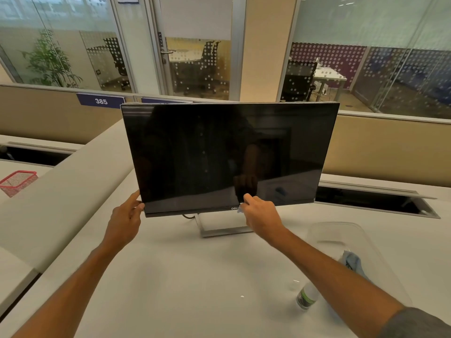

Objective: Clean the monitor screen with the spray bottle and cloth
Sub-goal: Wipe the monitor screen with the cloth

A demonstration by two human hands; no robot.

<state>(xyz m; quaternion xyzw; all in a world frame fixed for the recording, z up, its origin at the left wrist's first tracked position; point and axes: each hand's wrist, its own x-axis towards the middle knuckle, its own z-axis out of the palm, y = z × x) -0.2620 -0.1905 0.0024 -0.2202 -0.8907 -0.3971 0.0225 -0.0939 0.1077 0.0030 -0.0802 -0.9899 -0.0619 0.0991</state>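
A black monitor (219,152) stands tilted on its silver stand (219,230) on a white desk (185,276). My left hand (125,218) grips the monitor's lower left corner. My right hand (261,215) presses a small pale cloth (240,208) against the bottom bezel beside the logo; most of the cloth is hidden under the fingers. A clear spray bottle (306,297) with a green label lies on the desk under my right forearm, its head hidden by the arm. A blue cloth (352,261) lies crumpled to the right.
A clear plastic tray (341,230) sits at the right holding the blue cloth. Open cable slots (366,201) run behind the monitor. A red mesh basket (17,182) stands on the left desk. Partition walls and glass office fronts are behind.
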